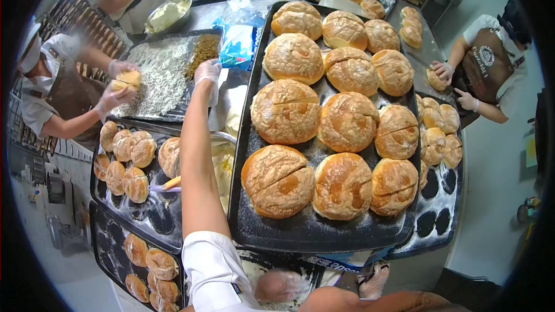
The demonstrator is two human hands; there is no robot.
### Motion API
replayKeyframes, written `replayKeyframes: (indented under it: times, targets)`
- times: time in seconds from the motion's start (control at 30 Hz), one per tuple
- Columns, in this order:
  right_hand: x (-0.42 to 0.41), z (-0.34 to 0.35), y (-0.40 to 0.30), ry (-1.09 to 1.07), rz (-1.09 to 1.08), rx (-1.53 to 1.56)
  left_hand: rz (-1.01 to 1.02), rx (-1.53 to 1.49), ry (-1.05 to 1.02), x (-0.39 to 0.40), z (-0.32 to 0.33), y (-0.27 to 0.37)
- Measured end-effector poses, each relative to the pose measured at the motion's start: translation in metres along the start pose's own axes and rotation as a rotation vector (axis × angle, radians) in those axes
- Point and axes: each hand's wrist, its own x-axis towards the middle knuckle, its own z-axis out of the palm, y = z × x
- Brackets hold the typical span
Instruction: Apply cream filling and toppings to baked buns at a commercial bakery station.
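Observation:
My left arm stretches forward between two trays. Its gloved left hand (208,73) is closed at the lower edge of a blue and clear plastic bag (237,43). Beside that hand, a black tray holds white powder (160,73) and brown crumbly topping (204,54). To the right lies a large black baking tray (321,236) with rows of crackle-topped round buns (349,110), several cut across the top. Low in the view, what appears to be my gloved right hand (277,285) is blurred over a floury surface. Its fingers cannot be made out.
A metal bowl of pale yellow filling (223,164) sits under my forearm. Trays of split buns (134,149) line the left. A co-worker's gloved hands (121,84) hold a bun at left. Another co-worker's hand (442,71) rests on a bun near a knife (418,58).

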Motion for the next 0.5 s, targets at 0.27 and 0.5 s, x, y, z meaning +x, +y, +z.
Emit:
replayKeyframes:
  times: [0.27,0.5]
  targets:
    - [0.032,-0.027,-0.017,-0.15,0.08,0.055,-0.14,-0.819,0.164,0.005,0.011,0.056]
    - [0.002,-0.015,-0.002,-0.05,0.062,-0.083,0.156,-1.099,0.383,-0.057,-0.056,0.178]
